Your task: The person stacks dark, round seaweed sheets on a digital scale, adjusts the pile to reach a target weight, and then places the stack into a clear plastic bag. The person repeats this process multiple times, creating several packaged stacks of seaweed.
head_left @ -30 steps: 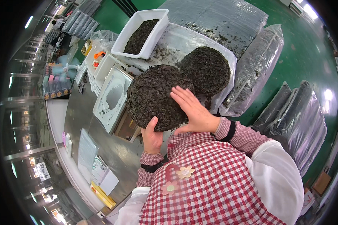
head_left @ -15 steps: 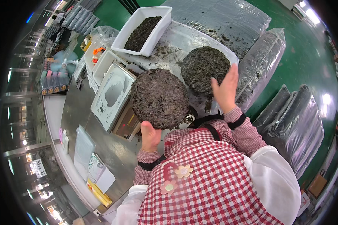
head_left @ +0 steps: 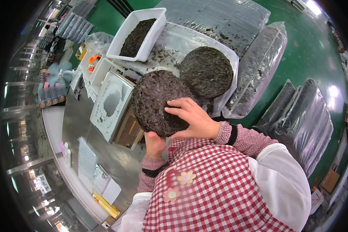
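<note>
Two hands work one dark, round cake of dried seaweed point(head_left: 158, 100), held up close to the person's chest above the near edge of the steel counter point(head_left: 77, 127). Left hand point(head_left: 154, 144) props it from below, its fingers hidden behind the disc (so I cannot tell how they sit). Right hand point(head_left: 193, 120) lies flat on the cake's near face, fingers point(head_left: 178, 111) slightly spread and pressed onto the rough surface, not pinching anything.

Just beyond, partly covered by the held cake's left edge, sits a scale with a pale, smudged platform point(head_left: 112, 104). Small cartons point(head_left: 104, 185) stand on the counter's left, nearer the person.

A second round cake point(head_left: 207, 71) rests right behind the first, touching or nearly so, on a clear plastic sheet point(head_left: 174, 42) strewn with dark crumbs. Farther back a white rectangular tub point(head_left: 137, 34) holds loose dark flakes, with smaller white trays point(head_left: 98, 69) to its left.

Off to the right, on the green floor point(head_left: 305, 50), lie several long clear bags point(head_left: 259, 69) packed with the same dark material.
</note>
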Demonstrator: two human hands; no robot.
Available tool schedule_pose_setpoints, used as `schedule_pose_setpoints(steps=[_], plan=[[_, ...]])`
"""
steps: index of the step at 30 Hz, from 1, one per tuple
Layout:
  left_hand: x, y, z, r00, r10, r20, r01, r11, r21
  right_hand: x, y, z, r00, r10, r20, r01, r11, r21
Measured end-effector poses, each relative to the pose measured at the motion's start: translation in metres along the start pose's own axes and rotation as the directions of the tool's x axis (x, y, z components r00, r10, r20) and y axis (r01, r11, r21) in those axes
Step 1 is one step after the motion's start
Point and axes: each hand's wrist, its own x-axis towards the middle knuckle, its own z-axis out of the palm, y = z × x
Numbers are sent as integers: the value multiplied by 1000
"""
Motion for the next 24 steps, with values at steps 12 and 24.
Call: schedule_pose_setpoints(steps=[12,24], plan=[[0,14,-1,990,27,-140,-19,998,62,-18,72,-33,622,292,-726,-632,734,-247],[4,11,12,996,84,3,-83,988,133,-5,6,-14,980,196,16,-191,929,317]])
